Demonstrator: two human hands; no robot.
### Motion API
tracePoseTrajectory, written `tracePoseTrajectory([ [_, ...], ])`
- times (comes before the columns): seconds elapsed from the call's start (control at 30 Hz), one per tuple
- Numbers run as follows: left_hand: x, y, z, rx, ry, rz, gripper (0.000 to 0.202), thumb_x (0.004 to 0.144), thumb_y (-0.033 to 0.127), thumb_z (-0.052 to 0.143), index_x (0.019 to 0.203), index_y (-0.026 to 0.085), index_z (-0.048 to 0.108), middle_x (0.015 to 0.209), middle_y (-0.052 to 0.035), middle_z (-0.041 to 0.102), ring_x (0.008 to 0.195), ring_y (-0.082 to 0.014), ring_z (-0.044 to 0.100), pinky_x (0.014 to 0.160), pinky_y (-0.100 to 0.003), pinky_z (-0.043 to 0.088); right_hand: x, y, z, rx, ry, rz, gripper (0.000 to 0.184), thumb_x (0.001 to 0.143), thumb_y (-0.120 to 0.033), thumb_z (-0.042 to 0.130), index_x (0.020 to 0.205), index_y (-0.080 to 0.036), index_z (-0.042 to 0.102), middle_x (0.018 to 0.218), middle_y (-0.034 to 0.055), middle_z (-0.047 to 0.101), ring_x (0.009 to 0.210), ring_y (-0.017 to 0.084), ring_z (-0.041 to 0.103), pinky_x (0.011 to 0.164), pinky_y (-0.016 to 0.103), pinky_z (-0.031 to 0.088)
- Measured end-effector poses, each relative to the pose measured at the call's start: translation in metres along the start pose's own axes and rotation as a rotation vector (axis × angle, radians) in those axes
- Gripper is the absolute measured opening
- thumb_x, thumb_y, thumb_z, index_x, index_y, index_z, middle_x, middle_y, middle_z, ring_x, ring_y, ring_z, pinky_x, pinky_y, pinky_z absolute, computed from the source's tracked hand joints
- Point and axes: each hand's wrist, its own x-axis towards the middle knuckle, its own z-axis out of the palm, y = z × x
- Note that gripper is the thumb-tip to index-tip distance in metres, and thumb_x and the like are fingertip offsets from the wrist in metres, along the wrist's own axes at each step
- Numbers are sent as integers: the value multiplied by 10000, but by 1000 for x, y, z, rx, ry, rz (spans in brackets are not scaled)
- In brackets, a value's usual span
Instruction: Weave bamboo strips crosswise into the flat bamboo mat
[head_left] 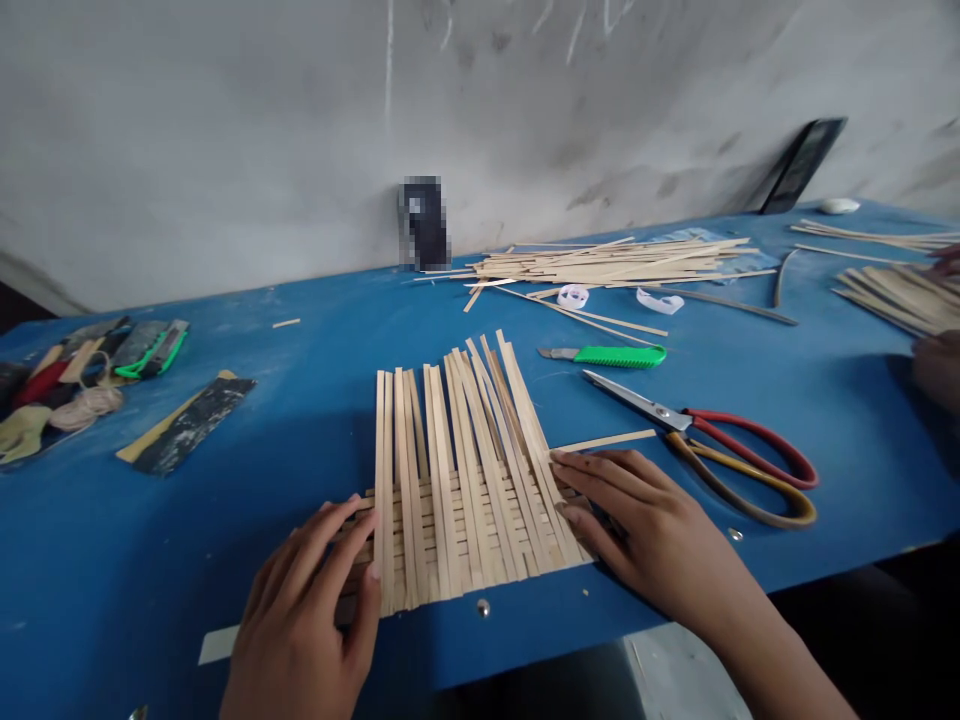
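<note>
A mat of woven pale bamboo strips lies at the near edge of the blue table, its upright strips fanning away from me. My left hand rests on the mat's left side with fingers stretched flat, open. On the mat's right edge lies my right hand, fingers flat, fingertips pressing the strips where a loose horizontal strip sticks out to the right. Neither hand grips anything.
Red and yellow handled scissors lie just right of my right hand, with a green utility knife beyond. A pile of loose strips sits at the back. Tools and cord crowd the left. Another person's hand shows at the right edge.
</note>
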Motion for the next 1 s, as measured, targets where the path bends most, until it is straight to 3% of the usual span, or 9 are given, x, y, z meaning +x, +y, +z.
tracePoseTrajectory([
  [0.23, 1, -1, -1, 34, -16, 32, 421, 1011, 378, 433, 1411, 272, 507, 1387, -47, 628, 1269, -294, 572, 920, -434, 514, -1, -1, 0, -10, 17, 2, 271, 1002, -295, 530, 1176, -185, 707, 1169, 63, 733, 1035, 255, 635, 880, 445, 599],
  [0.53, 4, 2, -2, -16, -11, 44, 385, 999, 374, 467, 1355, 263, 563, 1355, -59, 646, 1237, -310, 588, 936, -468, 503, 0, -1, 0, -56, 70, -15, 266, 1004, -281, 518, 1169, -170, 696, 1148, 81, 715, 1017, 254, 627, 874, 432, 572],
  [0.77, 7, -2, -27, -180, 148, -29, 213, 991, 294, 501, 1149, 288, 643, 1195, -30, 690, 1130, -233, 636, 984, -387, 458, 0, 14, 0, -135, 225, 38, 275, 1002, -239, 488, 1176, -164, 686, 1169, 106, 690, 1038, 258, 620, 914, 440, 534],
  [0.83, 17, -12, -36, -155, 68, -82, 213, 987, 360, 497, 1079, 299, 680, 1124, -9, 716, 1034, -224, 670, 901, -361, 483, 4, 25, 0, -158, 206, 45, 293, 1014, -236, 455, 1163, -169, 699, 1154, 100, 702, 1057, 262, 624, 934, 443, 529],
  [0.9, 34, -25, -41, -127, -114, -150, 269, 970, 430, 488, 1065, 304, 706, 1122, -4, 725, 964, -226, 684, 802, -348, 497, 8, 36, 1, -191, 133, 35, 309, 1018, -250, 444, 1129, -186, 724, 1146, 93, 711, 1058, 274, 635, 929, 456, 533],
  [1.0, 68, -43, -40, -178, -373, -143, 301, 941, 438, 487, 1000, 287, 740, 1111, -8, 732, 955, -228, 676, 775, -330, 494, 15, 46, 4, -207, 18, 24, 308, 1007, -260, 463, 1104, -239, 754, 1111, 78, 714, 992, 272, 660, 870, 453, 551],
])
